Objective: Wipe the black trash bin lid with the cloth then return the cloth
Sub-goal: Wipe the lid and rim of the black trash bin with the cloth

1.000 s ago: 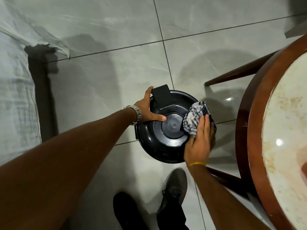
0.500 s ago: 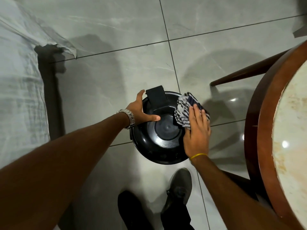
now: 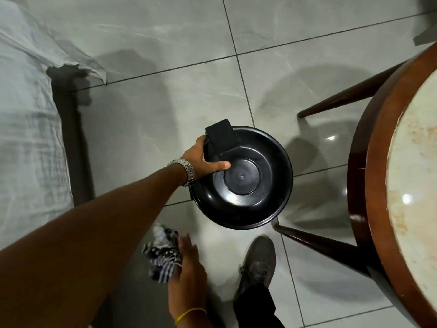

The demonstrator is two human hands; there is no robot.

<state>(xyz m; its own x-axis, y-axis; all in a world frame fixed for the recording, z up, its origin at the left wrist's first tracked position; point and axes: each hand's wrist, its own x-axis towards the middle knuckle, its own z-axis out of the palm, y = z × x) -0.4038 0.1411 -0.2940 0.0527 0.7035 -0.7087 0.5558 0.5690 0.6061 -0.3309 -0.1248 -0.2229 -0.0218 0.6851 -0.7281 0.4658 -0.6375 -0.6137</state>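
left hand [image 3: 201, 159]: my grip on bin lid [image 3: 246, 200] rim, thumb on top
right hand [image 3: 186, 266]: clutching striped cloth [image 3: 163, 254], near my shoe [image 3: 257, 263], off the lid

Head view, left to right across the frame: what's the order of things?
Grey bedsheet → striped cloth → left hand → black trash bin lid → round wooden table.

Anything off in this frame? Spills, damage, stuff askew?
Nothing spilled or broken. The black bin lid sits closed, left hand gripping its rim. The striped cloth is off the lid, bunched in the right hand near the floor. The round table top looks stained and worn.
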